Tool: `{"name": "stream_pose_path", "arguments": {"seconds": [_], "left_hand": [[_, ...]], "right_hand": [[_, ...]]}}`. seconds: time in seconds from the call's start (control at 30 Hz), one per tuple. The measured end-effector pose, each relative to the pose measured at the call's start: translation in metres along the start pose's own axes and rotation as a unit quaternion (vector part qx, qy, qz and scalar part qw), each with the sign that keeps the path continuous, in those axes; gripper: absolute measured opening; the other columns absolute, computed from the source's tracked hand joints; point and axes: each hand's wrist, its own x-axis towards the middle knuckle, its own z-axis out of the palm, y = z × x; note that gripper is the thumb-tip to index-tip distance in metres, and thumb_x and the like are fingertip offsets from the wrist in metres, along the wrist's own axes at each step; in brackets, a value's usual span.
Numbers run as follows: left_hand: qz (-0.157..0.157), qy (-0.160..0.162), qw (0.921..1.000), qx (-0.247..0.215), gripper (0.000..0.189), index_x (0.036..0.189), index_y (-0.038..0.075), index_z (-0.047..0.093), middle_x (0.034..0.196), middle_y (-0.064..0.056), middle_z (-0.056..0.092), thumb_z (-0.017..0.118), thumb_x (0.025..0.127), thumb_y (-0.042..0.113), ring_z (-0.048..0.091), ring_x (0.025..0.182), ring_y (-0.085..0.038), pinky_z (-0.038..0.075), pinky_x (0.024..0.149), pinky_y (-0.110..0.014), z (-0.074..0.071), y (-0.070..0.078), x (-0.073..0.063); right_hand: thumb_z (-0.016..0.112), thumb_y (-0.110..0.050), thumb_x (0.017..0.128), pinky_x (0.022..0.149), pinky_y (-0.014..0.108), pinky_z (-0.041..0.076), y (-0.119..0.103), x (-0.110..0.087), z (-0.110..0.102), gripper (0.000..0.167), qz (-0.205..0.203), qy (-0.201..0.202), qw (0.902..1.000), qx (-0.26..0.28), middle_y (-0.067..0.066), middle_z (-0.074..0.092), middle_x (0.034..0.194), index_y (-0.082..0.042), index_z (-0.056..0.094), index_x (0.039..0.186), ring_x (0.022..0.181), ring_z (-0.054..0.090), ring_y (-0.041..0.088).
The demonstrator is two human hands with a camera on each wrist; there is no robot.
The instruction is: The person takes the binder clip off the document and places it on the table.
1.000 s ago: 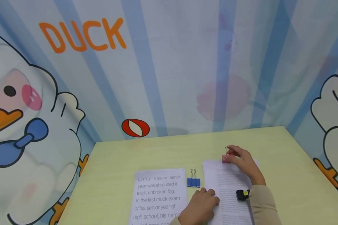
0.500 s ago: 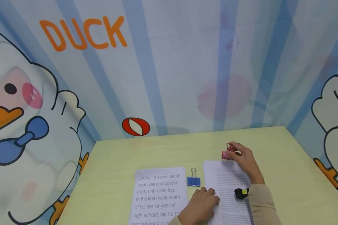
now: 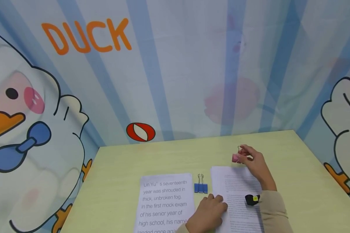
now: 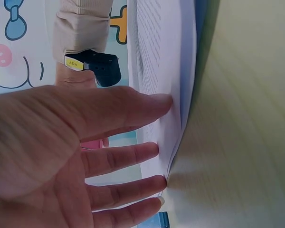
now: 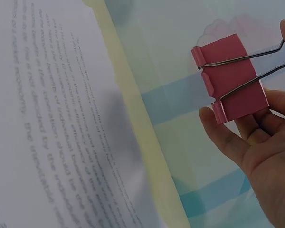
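Observation:
A pink binder clip [image 5: 240, 83] with metal wire handles is held up by my right hand [image 3: 257, 166], just beyond the far edge of a thick stack of printed paper [image 3: 236, 200]. In the right wrist view the clip is apart from the paper, one wire handle running toward the thumb. My left hand [image 3: 208, 212] rests at the stack's left side. Its fairly straight fingers [image 4: 126, 192] and thumb touch the sheet edges in the left wrist view, where the sheets fan slightly apart. A blue binder clip [image 3: 201, 188] lies between the stack and another printed paper [image 3: 164, 204].
The pale yellow table [image 3: 119, 165] reaches back to a striped curtain [image 3: 186, 71] with duck pictures. A black wrist camera with a yellow label [image 3: 252, 200] sits on my right wrist, over the stack.
My right hand has lifted the pink binder clip off the stack's top edge and moved it away from the paper, slightly right. The left hand has stayed in place.

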Motion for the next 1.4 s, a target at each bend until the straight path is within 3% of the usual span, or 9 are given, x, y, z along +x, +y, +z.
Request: {"name": "stream_pose_path", "arguments": {"seconds": [0.13, 0.3, 0.57, 1.03, 1.17, 1.4], "left_hand": [[0.003, -0.003, 1.0, -0.001, 0.027, 0.103, 0.026, 0.076, 0.097, 0.01, 0.061, 0.085, 0.077, 0.025, 0.045, 0.077, -0.01, 0.037, 0.063, -0.023, 0.001, 0.0, 0.0], [0.009, 0.008, 0.9999, 0.007, 0.025, 0.101, 0.025, 0.076, 0.094, 0.009, 0.061, 0.085, 0.077, 0.024, 0.044, 0.074, -0.01, 0.035, 0.06, -0.023, 0.004, 0.0, 0.0], [0.0, 0.007, 1.0, 0.002, 0.027, 0.104, 0.025, 0.076, 0.097, 0.009, 0.061, 0.084, 0.078, 0.025, 0.045, 0.077, -0.01, 0.037, 0.062, -0.023, 0.002, 0.001, 0.001], [-0.008, -0.002, 0.9998, -0.02, 0.028, 0.107, 0.024, 0.077, 0.103, 0.009, 0.063, 0.082, 0.079, 0.022, 0.048, 0.08, -0.01, 0.04, 0.064, -0.024, -0.002, 0.002, 0.0], [-0.009, -0.01, 0.9996, -0.023, 0.028, 0.108, 0.024, 0.076, 0.104, 0.009, 0.063, 0.082, 0.08, 0.023, 0.048, 0.081, -0.01, 0.041, 0.065, -0.024, -0.002, 0.001, 0.0], [-0.006, -0.004, 0.9997, -0.022, 0.028, 0.106, 0.024, 0.076, 0.103, 0.009, 0.063, 0.083, 0.079, 0.023, 0.047, 0.08, -0.01, 0.04, 0.064, -0.024, 0.0, 0.001, 0.0]], "right_hand": [[0.063, -0.024, 0.101, 0.089, 0.02, 0.044, -0.004, -0.001, -0.006, 0.052, 0.023, -0.017, 0.9994, -0.019, 0.018, 0.063, 0.114, 0.005, 0.051, 0.142, 0.107, 0.057, 0.025], [0.065, -0.024, 0.1, 0.083, 0.016, 0.046, -0.01, -0.002, -0.014, 0.06, 0.034, -0.02, 0.9992, -0.009, 0.02, 0.062, 0.118, 0.007, 0.044, 0.146, 0.107, 0.06, 0.029], [0.068, -0.023, 0.098, 0.075, 0.015, 0.05, -0.011, -0.003, -0.024, 0.054, 0.039, 0.004, 0.9992, 0.006, 0.021, 0.063, 0.115, 0.007, 0.051, 0.14, 0.092, 0.058, 0.003], [0.064, -0.031, 0.1, 0.076, 0.011, 0.043, 0.008, -0.01, -0.036, 0.053, 0.063, 0.036, 0.9973, 0.002, 0.022, 0.061, 0.117, 0.006, 0.055, 0.138, 0.093, 0.053, -0.005], [0.06, -0.036, 0.102, 0.078, 0.011, 0.042, 0.009, -0.013, -0.042, 0.057, 0.087, 0.03, 0.9957, -0.008, 0.025, 0.06, 0.123, 0.005, 0.053, 0.141, 0.098, 0.052, 0.002], [0.056, -0.04, 0.103, 0.079, 0.013, 0.041, 0.013, -0.016, -0.054, 0.062, 0.116, 0.024, 0.9926, -0.025, 0.031, 0.057, 0.131, 0.007, 0.049, 0.143, 0.118, 0.054, 0.038]]}}
